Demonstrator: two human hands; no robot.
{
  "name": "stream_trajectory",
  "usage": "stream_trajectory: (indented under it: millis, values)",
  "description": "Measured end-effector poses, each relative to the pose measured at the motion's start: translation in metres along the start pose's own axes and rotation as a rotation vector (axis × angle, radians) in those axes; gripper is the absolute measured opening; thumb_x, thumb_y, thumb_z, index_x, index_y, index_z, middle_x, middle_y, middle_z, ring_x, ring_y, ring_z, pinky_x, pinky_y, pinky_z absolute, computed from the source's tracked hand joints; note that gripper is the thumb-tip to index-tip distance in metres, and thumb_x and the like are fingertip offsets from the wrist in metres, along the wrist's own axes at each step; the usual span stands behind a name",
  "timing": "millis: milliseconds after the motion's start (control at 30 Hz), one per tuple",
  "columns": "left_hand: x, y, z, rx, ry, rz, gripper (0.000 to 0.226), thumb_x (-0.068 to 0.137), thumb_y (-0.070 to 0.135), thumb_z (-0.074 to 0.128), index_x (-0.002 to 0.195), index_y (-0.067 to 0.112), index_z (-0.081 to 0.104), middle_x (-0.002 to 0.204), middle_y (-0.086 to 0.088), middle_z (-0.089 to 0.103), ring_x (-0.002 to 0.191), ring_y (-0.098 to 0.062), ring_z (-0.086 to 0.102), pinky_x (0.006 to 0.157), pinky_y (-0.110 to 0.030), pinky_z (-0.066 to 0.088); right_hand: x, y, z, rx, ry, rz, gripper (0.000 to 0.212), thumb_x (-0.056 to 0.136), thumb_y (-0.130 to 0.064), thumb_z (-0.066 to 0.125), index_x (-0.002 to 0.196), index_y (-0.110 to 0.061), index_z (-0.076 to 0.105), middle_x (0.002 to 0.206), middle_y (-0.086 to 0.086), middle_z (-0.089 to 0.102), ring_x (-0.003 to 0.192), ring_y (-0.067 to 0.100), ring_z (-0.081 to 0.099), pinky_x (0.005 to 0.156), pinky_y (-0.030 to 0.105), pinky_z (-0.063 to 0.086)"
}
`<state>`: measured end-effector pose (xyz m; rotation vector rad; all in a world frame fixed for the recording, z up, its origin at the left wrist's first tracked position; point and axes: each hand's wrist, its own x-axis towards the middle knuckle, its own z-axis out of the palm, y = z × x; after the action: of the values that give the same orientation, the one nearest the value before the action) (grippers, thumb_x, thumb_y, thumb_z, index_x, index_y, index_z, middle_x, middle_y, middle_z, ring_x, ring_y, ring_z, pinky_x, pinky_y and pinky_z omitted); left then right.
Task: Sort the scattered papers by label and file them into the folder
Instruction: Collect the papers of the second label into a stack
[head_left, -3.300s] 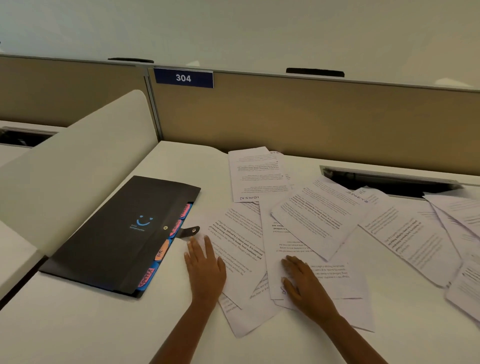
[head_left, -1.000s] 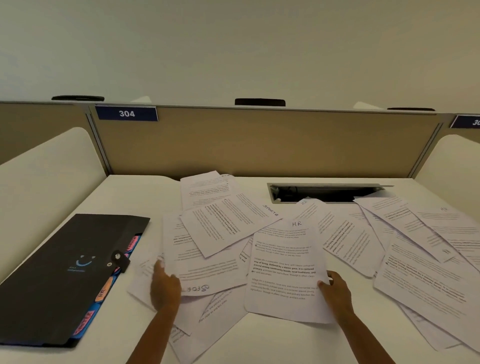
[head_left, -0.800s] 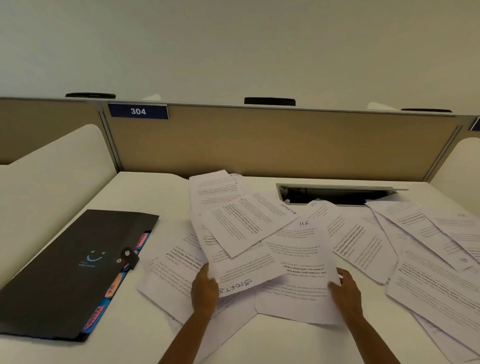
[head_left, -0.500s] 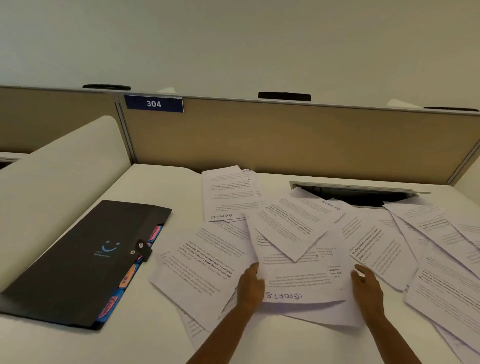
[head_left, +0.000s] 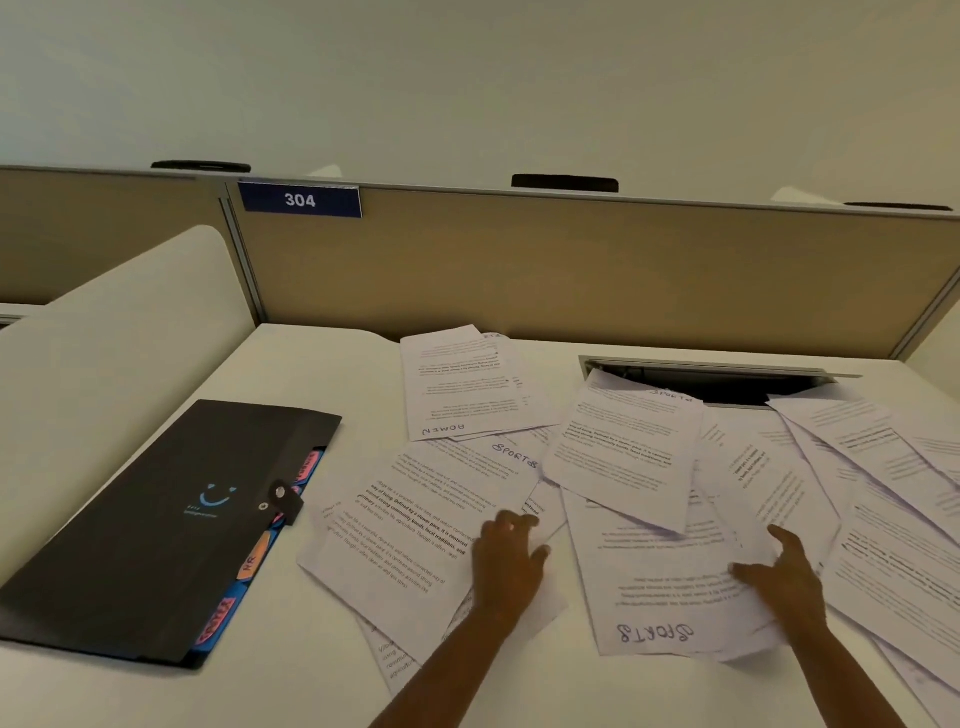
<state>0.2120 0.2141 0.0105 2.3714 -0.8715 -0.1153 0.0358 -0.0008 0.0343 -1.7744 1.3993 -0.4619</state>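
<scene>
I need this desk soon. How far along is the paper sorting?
Barely started. Done: nothing looks filed; the black folder lies snapped shut. In hand: the left hand rests on one SPORTS sheet, and the right hand grips another SPORTS sheet. Left: the scattered papers, including an ADMIN sheet.

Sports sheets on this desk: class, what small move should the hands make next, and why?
Probably slide the upside-down SPORTS sheet under the right hand onto the other SPORTS sheet under the left hand. Both carry the same handwritten label, and the folder is buttoned shut.
</scene>
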Motion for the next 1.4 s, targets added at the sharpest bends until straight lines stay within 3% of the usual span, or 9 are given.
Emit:
stream_trajectory:
  millis: [133,233,333,467,667,767,967,1133,1400]
  values:
    - [0.007,-0.026,-0.014,0.405,-0.145,-0.128,0.063,0.093,0.040,0.041,0.145,0.014,0.017,0.152,-0.019,0.015,0.141,-0.034,0.014,0.112,-0.047,0.017,0.009,0.003,-0.013,-0.082,0.075,-0.002,0.068,0.077,0.003,0.064,0.136,-0.003,0.032,0.130,0.027,0.048,0.118,0.048,0.043,0.100,0.055,0.033]
    - [0.009,-0.039,-0.022,0.502,-0.178,-0.202,0.060,0.094,0.043,0.035,0.142,0.012,0.019,0.148,-0.020,0.019,0.137,-0.036,0.022,0.109,-0.046,0.025,0.013,0.005,-0.018,-0.135,0.115,-0.004,0.065,0.078,0.002,0.064,0.134,-0.002,0.033,0.126,0.028,0.050,0.113,0.049,0.046,0.095,0.057,0.036]
    - [0.009,-0.049,-0.028,0.537,-0.057,-0.061,0.048,0.079,0.035,0.064,0.115,0.005,0.054,0.109,-0.021,0.057,0.092,-0.029,0.060,0.074,-0.040,0.052,0.013,0.003,-0.019,-0.209,0.151,-0.001,0.063,0.080,0.001,0.062,0.135,-0.003,0.032,0.121,0.030,0.052,0.110,0.050,0.048,0.092,0.059,0.038]
    - [0.008,-0.066,-0.030,0.500,0.013,0.080,0.048,0.032,0.017,0.093,0.071,0.006,0.068,0.049,-0.007,0.057,0.032,-0.012,0.046,0.028,-0.023,0.038,0.008,0.001,-0.007,-0.526,0.290,-0.079,0.061,0.078,-0.006,0.063,0.134,-0.009,0.038,0.125,0.027,0.046,0.118,0.042,0.041,0.098,0.061,0.031]
    - [0.019,-0.069,-0.062,0.094,0.080,-0.181,0.027,0.096,0.018,0.042,0.116,0.002,0.048,0.080,-0.004,0.059,0.061,-0.010,0.051,0.056,-0.019,0.047,-0.013,-0.006,0.042,-0.525,0.208,-0.525,0.052,0.071,0.004,0.068,0.122,0.002,0.054,0.121,0.029,0.053,0.114,0.045,0.049,0.082,0.057,0.048]
    - [0.023,-0.071,-0.075,-0.169,0.216,-0.334,0.024,0.095,0.017,0.044,0.108,-0.002,0.052,0.098,-0.015,0.062,0.074,-0.015,0.054,0.067,-0.025,0.051,-0.027,-0.012,0.075,-0.457,0.071,-0.648,0.038,0.077,-0.004,0.062,0.113,0.004,0.060,0.115,0.027,0.058,0.107,0.045,0.055,0.074,0.049,0.053]
    - [0.018,-0.075,-0.075,-0.194,0.277,-0.312,0.024,0.095,0.015,0.045,0.109,-0.002,0.053,0.083,-0.005,0.055,0.070,-0.017,0.054,0.063,-0.022,0.042,-0.055,-0.049,0.130,-0.526,-0.284,-0.714,0.051,0.096,-0.038,0.034,0.141,-0.015,0.031,0.151,0.005,0.026,0.139,0.018,0.025,0.109,0.031,0.030]
    - [0.011,-0.071,-0.065,-0.198,0.230,-0.267,0.022,0.094,0.018,0.047,0.108,0.003,0.053,0.082,-0.001,0.056,0.068,-0.015,0.054,0.054,-0.008,0.036,-0.060,-0.069,0.164,-0.640,-0.436,-0.681,0.136,0.036,-0.083,-0.033,0.146,-0.020,0.016,0.156,0.005,0.007,0.144,0.022,0.004,0.116,0.033,0.005]
    - [0.017,-0.078,-0.060,-0.091,0.271,-0.049,0.049,0.086,0.041,0.032,0.100,0.008,0.065,0.084,-0.008,0.070,0.072,-0.018,0.063,0.068,-0.020,0.047,-0.071,-0.074,0.165,-0.515,-0.480,-0.672,0.127,0.050,-0.078,-0.026,0.139,-0.013,0.036,0.152,0.003,0.025,0.141,0.016,0.021,0.112,0.025,0.021]
